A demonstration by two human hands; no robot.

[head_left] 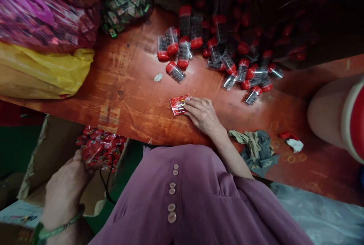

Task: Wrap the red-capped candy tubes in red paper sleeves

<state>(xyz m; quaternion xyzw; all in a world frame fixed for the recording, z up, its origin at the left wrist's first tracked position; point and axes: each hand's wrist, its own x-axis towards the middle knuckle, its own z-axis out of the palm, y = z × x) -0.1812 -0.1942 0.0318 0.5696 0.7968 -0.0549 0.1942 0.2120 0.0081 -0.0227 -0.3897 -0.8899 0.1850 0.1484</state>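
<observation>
Red packets (98, 148) heaped in cardboard box (42, 154) below table edge; left hand (66, 188) reaches in, grip on them unclear. Right hand (201, 114) flat, fingertips pressing single red packet (178, 105) onto table (127, 86). Beyond: red-capped vials (218, 55).

Glossy red foil packet (179, 105) on worn, scratched wooden table (127, 86); clear plastic tubes (182, 53), red caps; crumpled cloth rag (254, 144).
</observation>
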